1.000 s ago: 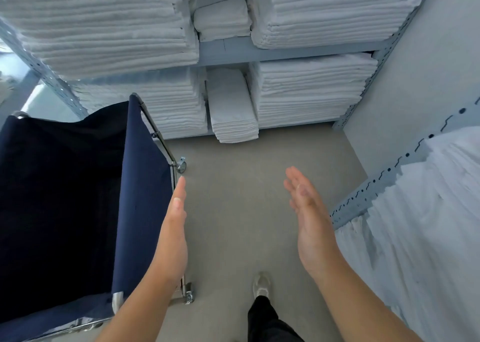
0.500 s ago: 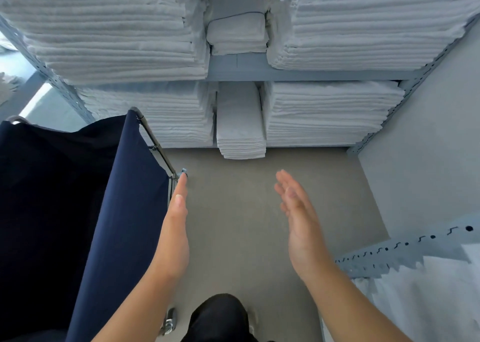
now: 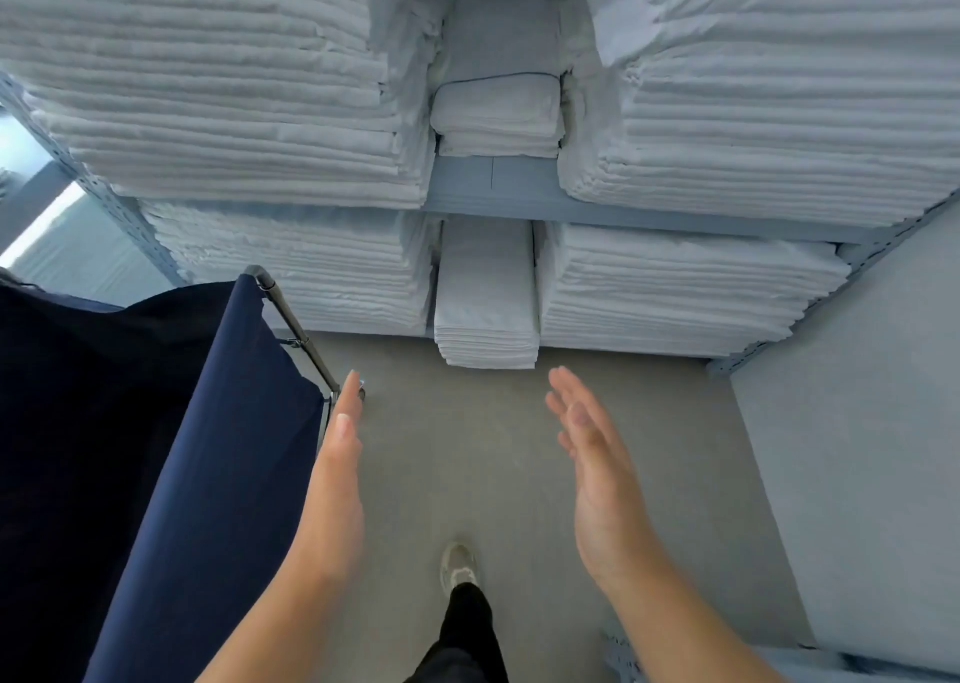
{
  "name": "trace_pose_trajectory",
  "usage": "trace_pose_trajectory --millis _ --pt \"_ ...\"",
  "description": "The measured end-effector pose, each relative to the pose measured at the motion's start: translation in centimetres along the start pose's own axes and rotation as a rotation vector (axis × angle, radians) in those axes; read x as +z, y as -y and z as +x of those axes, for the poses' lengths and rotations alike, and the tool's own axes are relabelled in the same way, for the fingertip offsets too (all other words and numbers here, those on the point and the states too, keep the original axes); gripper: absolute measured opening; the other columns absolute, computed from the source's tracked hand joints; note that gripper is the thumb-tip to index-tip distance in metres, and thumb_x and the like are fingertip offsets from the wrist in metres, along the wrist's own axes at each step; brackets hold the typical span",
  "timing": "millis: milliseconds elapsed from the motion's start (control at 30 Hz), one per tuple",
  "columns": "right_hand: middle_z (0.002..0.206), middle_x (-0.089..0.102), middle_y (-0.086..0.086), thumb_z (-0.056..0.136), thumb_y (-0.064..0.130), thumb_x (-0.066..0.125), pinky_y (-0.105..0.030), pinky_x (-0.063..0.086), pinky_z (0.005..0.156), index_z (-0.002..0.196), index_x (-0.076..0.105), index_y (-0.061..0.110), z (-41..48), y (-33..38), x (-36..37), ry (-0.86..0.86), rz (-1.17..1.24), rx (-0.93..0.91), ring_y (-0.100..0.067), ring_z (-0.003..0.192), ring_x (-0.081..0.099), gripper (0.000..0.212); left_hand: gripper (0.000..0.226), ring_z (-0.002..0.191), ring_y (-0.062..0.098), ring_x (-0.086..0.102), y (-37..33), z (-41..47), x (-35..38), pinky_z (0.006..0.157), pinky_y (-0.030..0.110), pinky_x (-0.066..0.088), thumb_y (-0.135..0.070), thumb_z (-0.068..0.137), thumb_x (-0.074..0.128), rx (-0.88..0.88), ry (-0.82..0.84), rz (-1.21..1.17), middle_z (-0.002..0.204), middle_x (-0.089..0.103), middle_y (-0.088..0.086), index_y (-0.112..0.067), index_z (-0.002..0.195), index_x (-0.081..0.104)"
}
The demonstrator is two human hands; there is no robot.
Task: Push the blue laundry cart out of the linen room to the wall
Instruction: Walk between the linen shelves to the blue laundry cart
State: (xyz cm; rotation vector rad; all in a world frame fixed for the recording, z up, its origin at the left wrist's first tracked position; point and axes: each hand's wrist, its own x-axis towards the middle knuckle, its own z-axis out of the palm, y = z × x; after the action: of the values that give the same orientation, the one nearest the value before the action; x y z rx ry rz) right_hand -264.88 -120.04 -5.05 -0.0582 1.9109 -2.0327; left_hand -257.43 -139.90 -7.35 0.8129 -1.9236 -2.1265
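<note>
The blue laundry cart (image 3: 208,448) fills the lower left: a dark navy fabric bag on a chrome tube frame (image 3: 296,326), its inside dark. My left hand (image 3: 337,469) is held flat and edge-on just right of the cart's near corner, fingers straight; whether it touches the frame I cannot tell. My right hand (image 3: 597,480) hovers over the floor to the right, palm facing left, fingers apart, holding nothing.
Grey metal shelving (image 3: 519,189) straight ahead carries tall stacks of folded white linen (image 3: 234,111) on two levels. A pale wall (image 3: 857,474) closes the right side. Grey floor (image 3: 467,448) lies between cart and wall; my shoe (image 3: 457,568) stands on it.
The view has swung toward the shelves and closer to them; the linen rack at the right has dropped out of view. Both hands stay flat and empty in front of me.
</note>
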Motion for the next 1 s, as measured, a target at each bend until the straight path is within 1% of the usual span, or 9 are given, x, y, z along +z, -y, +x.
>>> trace_pose_trajectory --millis 67,167,267,367,567,667,767,900,1000 --pt "0.140 0.054 0.030 0.059 0.092 0.056 -0.033 0.027 0.119 0.130 0.055 0.048 2.6 0.7 0.4 0.011 -0.007 0.004 0.007 0.133 0.046 0.085 0.045 0.146 -0.009 0.018 -0.7 2.3 0.4 0.123 0.042 0.011 -0.059 0.100 0.025 -0.009 0.001 -0.017 0.155 0.028 -0.034 -0.057 0.145 0.030" --pt "0.139 0.055 0.030 0.059 0.093 0.055 -0.034 0.028 0.119 0.131 0.054 0.047 6.3 1.7 1.2 0.040 -0.025 -0.002 0.006 0.134 0.045 0.085 0.039 0.139 -0.022 0.017 -1.8 5.2 1.1 0.125 0.036 0.009 -0.047 0.105 0.024 -0.010 -0.043 -0.062 0.149 0.027 -0.043 -0.063 0.139 0.032" --pt "0.141 0.054 0.029 0.060 0.093 0.053 -0.035 0.026 0.120 0.134 0.053 0.045 9.6 2.3 2.5 0.073 -0.036 0.017 0.007 0.134 0.045 0.088 0.037 0.132 -0.029 0.018 -2.8 8.1 1.4 0.125 0.034 0.009 -0.048 0.104 0.028 -0.043 -0.057 -0.096 0.137 0.027 -0.054 -0.065 0.136 0.034" --pt "0.142 0.054 0.026 0.059 0.093 0.054 -0.030 0.028 0.118 0.134 0.054 0.042 12.6 2.8 3.8 0.098 -0.037 0.009 0.008 0.133 0.046 0.091 0.037 0.129 -0.032 0.019 -3.4 10.9 0.8 0.125 0.036 0.009 -0.050 0.103 0.028 -0.035 -0.088 -0.090 0.137 0.028 -0.053 -0.064 0.137 0.034" --pt "0.140 0.054 0.029 0.058 0.093 0.057 -0.025 0.029 0.115 0.133 0.053 0.043 17.7 4.1 6.0 0.155 -0.021 -0.005 0.007 0.134 0.045 0.090 0.040 0.143 -0.013 0.021 -5.1 14.5 -0.8 0.124 0.045 0.013 -0.055 0.102 0.025 -0.014 -0.144 -0.043 0.152 0.029 -0.038 -0.063 0.141 0.032" --pt "0.139 0.054 0.030 0.057 0.094 0.056 -0.025 0.029 0.115 0.133 0.053 0.045 20.2 4.5 7.4 0.213 -0.033 0.002 0.008 0.133 0.045 0.090 0.040 0.141 -0.018 0.018 -5.6 15.6 -1.6 0.124 0.042 0.012 -0.051 0.103 0.025 0.009 -0.214 -0.047 0.151 0.027 -0.042 -0.062 0.142 0.031" --pt "0.138 0.054 0.031 0.058 0.095 0.053 -0.024 0.028 0.113 0.132 0.053 0.048 22.6 4.7 9.0 0.291 -0.059 0.005 0.010 0.131 0.046 0.087 0.038 0.136 -0.019 0.028 -5.9 16.7 -2.2 0.123 0.037 0.018 -0.049 0.103 0.029 0.007 -0.321 -0.091 0.145 0.035 -0.044 -0.061 0.138 0.035" --pt "0.141 0.050 0.033 0.063 0.094 0.049 -0.029 0.026 0.117 0.136 0.050 0.049 26.1 5.0 11.6 0.420 -0.120 0.009 0.009 0.136 0.041 0.085 0.024 0.138 -0.007 0.032 -7.0 18.6 -2.9 0.114 0.030 0.023 -0.064 0.096 0.035 -0.056 -0.445 -0.200 0.128 0.035 -0.056 -0.081 0.113 0.040" --pt "0.143 0.049 0.033 0.065 0.094 0.047 -0.029 0.026 0.116 0.138 0.048 0.048 29.4 5.6 13.7 0.531 -0.154 0.012 0.010 0.136 0.040 0.086 0.025 0.141 -0.007 0.025 -7.3 20.2 -3.2 0.112 0.028 0.022 -0.068 0.093 0.034 -0.045 -0.510 -0.251 0.126 0.031 -0.060 -0.080 0.115 0.035"
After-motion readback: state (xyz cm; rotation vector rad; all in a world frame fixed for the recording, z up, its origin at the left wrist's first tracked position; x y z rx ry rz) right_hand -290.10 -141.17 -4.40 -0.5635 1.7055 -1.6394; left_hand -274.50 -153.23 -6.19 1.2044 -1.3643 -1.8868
